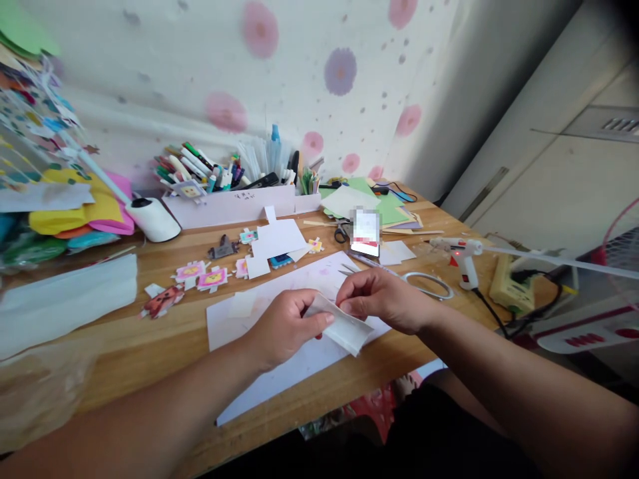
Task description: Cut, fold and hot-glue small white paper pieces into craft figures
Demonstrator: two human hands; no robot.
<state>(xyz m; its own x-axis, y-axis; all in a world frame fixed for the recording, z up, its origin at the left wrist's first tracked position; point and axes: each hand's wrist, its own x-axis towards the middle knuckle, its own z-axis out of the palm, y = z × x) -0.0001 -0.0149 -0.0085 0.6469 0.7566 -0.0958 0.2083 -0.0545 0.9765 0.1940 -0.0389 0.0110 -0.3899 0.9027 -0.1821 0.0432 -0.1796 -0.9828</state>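
Observation:
My left hand (289, 326) pinches the left end of a small folded white paper piece (344, 330), thumb on top. My right hand (377, 299) has its fingertips closed on the upper edge of the same piece. Both hands are over a large white sheet (264, 366) on the wooden table. Silver scissor tips (348, 269) show just behind my right hand. Small coloured paper cut-outs (212, 278) with white tabs lie behind and left of the sheet.
White cut paper (279, 238) and a lit phone (365, 233) are farther back. A white glue gun (464, 259) and a tape-like ring (429, 285) are at right. Pens (194, 166) fill a box (229, 207) by the wall; a white lamp base (154, 219) stands left.

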